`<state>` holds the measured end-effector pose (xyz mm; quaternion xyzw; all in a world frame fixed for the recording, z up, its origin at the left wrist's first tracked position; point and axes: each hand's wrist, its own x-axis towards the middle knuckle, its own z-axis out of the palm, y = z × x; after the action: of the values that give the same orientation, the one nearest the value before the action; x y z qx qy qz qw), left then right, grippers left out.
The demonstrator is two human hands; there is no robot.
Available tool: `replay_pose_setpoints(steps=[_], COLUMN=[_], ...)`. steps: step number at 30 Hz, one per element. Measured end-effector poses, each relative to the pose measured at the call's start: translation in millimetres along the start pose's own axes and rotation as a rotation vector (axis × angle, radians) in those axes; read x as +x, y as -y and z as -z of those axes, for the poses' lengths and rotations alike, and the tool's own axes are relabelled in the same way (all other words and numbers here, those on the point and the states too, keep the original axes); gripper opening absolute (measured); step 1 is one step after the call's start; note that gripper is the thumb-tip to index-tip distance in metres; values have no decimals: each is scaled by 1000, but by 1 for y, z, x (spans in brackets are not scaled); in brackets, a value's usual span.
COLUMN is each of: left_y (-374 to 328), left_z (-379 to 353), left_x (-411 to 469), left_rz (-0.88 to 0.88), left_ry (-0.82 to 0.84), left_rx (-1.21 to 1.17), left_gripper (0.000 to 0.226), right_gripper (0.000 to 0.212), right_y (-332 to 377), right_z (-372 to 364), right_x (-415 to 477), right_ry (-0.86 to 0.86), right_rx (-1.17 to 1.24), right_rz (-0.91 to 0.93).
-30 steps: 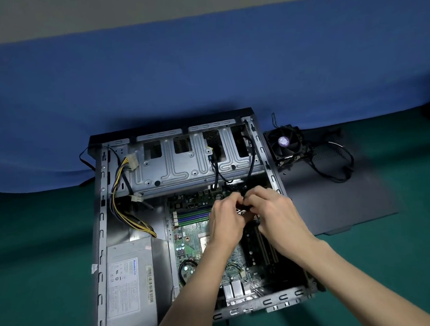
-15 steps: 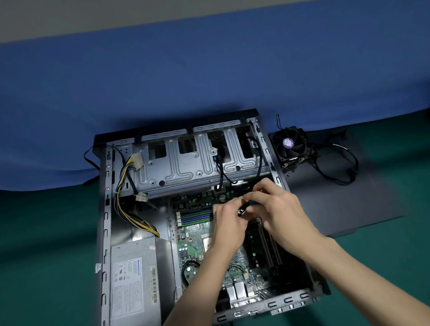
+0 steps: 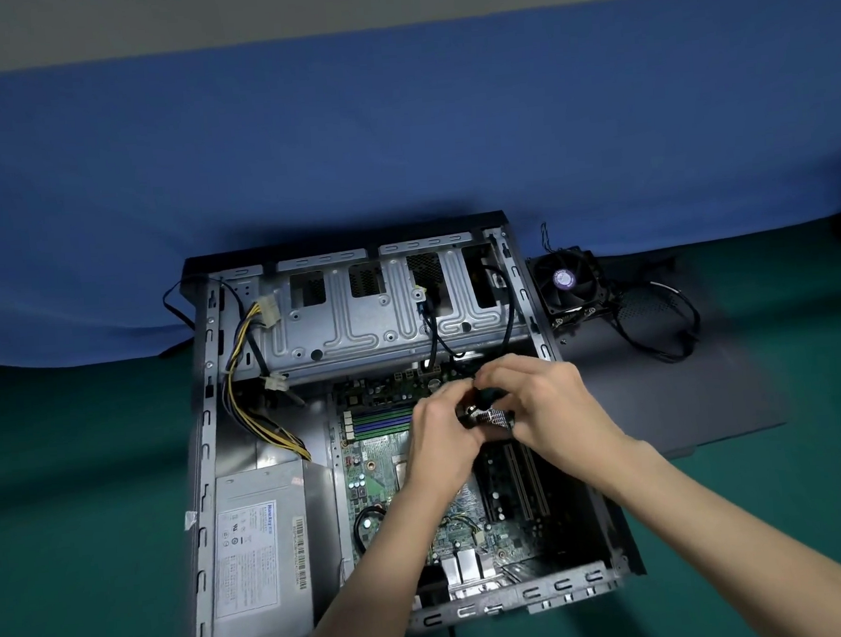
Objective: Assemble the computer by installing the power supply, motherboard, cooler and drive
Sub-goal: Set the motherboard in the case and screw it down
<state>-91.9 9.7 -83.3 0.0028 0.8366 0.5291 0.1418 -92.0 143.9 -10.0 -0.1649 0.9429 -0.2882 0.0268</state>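
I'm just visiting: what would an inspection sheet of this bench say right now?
Surface: green table mat.
Job's things: open grey metal computer case holds grey power supply box and green motherboard; black cooler fan lies outside on dark grey side panel.
Clutter: nothing seen.
Grippers: left hand and right hand both grip a small black and silver part above the motherboard.
Cables: yellow and black wire bundle inside case; black cable loop beside fan.
Surroundings: blue cloth backdrop.
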Motion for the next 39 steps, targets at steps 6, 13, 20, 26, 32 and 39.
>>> replay_pose_setpoints(steps=[6, 13, 20, 26, 32, 39], left_y=[-3, -4, -3, -7, -13, -13], left_z=[3, 11, 21, 28, 34, 25], left_x=[2, 7, 15, 15, 13, 17], left_rz=[-21, 9, 110, 51, 25, 99], left_ry=[-2, 60, 57, 125, 154, 20], left_rx=[-4, -61, -67, 78, 35, 28], left_gripper=[19, 26, 25, 44, 45, 18], right_gripper=[46, 33, 25, 50, 34, 55], right_y=[6, 11, 11, 14, 17, 19], right_z=[-6, 3, 9, 1, 4, 3], right_x=[11, 19, 24, 19, 24, 36], right_ry=[114, 122, 123, 87, 47, 49], right_rx=[-356, -207, -198, -237, -175, -297], right_rz=[-130, -122, -178, -348, -253, -344])
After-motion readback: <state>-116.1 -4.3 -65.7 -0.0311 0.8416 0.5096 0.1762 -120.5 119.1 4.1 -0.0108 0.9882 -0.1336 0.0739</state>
